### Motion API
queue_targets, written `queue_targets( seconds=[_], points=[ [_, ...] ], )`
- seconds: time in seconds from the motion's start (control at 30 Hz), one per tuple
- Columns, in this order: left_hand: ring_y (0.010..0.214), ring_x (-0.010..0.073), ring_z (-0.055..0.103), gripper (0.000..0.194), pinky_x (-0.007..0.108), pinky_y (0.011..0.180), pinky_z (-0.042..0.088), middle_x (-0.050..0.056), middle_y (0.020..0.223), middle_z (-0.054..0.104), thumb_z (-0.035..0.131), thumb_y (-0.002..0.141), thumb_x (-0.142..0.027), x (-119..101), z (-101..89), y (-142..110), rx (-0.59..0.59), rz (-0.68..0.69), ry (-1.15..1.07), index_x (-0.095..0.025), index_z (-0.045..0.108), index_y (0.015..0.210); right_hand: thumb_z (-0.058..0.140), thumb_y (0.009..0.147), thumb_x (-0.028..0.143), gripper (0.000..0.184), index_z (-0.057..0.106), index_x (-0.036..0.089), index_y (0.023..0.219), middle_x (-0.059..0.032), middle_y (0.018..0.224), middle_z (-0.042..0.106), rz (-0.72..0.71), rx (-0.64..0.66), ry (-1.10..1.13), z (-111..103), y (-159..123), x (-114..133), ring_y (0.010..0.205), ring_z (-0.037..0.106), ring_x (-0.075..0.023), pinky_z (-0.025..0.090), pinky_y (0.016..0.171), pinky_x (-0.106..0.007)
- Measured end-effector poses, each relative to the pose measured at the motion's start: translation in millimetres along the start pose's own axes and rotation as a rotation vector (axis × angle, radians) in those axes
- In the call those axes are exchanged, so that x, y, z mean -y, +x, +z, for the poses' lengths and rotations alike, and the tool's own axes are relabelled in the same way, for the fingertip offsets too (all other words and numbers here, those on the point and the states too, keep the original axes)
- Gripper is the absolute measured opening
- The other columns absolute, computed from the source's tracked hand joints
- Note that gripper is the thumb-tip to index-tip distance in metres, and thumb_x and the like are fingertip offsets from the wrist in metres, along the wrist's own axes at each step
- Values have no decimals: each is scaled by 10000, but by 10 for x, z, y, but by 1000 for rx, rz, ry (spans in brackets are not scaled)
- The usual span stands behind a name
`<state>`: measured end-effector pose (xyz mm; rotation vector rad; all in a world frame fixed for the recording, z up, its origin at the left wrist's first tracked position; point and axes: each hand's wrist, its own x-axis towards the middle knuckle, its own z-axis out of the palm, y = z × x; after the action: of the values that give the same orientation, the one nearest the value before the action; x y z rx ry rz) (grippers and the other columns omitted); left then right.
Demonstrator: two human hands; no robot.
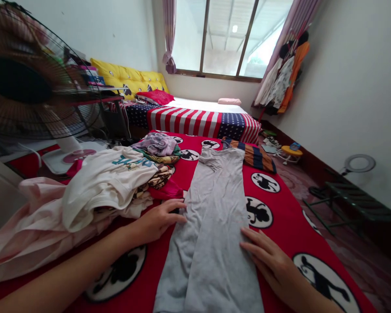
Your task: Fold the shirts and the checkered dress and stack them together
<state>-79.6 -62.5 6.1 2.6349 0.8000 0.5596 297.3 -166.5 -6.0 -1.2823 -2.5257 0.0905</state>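
Gray trousers laid lengthwise on a red patterned cover, a hand at each long side.

The left hand touches the trousers' left edge, fingers loosely parted; the right hand rests at their right edge, fingers extended and slightly spread — neither grips. Beyond the trousers and well to their left, small boxes sit on a desk; their contents cannot be made out. The trousers' waist end is wrinkled, near a folded striped cloth at its right; the other end runs out of view. Left of the trousers, a white shirt and other heaped clothes crowd the cover — to their right, bare red cover stretches to its edge, with floor past it.
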Motion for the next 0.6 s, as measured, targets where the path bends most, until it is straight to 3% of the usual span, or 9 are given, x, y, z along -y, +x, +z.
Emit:
queue_targets(
  seconds=[0.1,0.2,0.37,0.5,0.6],
  points=[
    [1394,263,265,428,466,1099,324,20,1404,465,590,803,-71,-123,-182,-179,117,-16,-52,-339,656,1131,497,891,182,496,477,355,1355,-32,1464,414,-18,112,50,-175,-221,75,1374,328,-242,408,1051,-483],
    [1412,312,212,512,494,1098,318,7,1458,404,756,681,-126,-300,-222,-189,206,-13,-55,-368,663,1122,600,824,200,541,511,388,1324,-25,1461,409,-77,193,102,-292,-160,212,1383,281,-291,376,1052,-548],
    [1383,269,306,337,452,1116,298,-12,1380,518,631,785,-103,-505,-46,-157,221,154,-79,-343,714,1005,532,892,210,266,658,346,1083,-7,1372,529,-184,222,205,-152,-20,301,1342,375,-254,273,1098,-564],
    [1261,210,492,306,394,1100,332,8,1184,670,535,848,-91,-546,-29,-157,153,156,-252,-294,697,1009,452,927,198,222,632,253,1045,-56,1285,610,0,102,334,-104,-64,333,1244,515,-205,305,1113,-468],
    [1137,172,596,289,330,1062,380,24,1073,718,492,878,-98,-654,-201,-144,74,160,-382,-256,677,1034,426,934,243,243,631,270,1062,-40,1260,629,186,-8,408,-309,-122,440,1229,531,-205,399,1067,-395]
  ],
)
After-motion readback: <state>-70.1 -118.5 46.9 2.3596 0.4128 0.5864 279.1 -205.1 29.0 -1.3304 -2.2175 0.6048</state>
